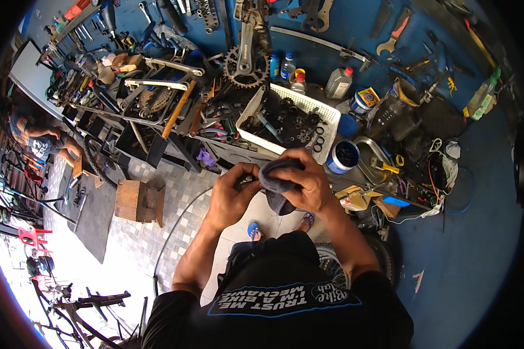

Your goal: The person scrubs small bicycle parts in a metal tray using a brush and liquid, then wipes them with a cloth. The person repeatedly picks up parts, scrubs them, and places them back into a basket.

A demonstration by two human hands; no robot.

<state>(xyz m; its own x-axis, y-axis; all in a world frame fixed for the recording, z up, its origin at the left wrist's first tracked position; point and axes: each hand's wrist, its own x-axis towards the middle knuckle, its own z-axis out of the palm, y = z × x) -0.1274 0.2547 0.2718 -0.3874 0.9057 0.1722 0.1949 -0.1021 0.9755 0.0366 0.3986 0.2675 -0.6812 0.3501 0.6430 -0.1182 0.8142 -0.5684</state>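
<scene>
My right hand (313, 181) is closed on a dark grey cloth (278, 200), which is bunched over the fingers and hangs down below them. Just left of it is my left hand (232, 196), its thumb and fingers pinched together close to the cloth's edge. Whatever sits in that pinch is hidden or too small to name. Both hands are raised in front of my body, near the front edge of the workbench. Beyond them on the bench stands a white plastic basket (251, 107) with small dark rings and parts in it.
A blue-and-white tub (343, 157) stands right of the basket, with bottles (339, 82) behind. A crankset (245, 61) hangs above the bench. Tools line the blue wall. A cardboard box (135, 200) sits on the tiled floor; another person (43, 136) is at far left. A bicycle wheel (384, 256) is by my right side.
</scene>
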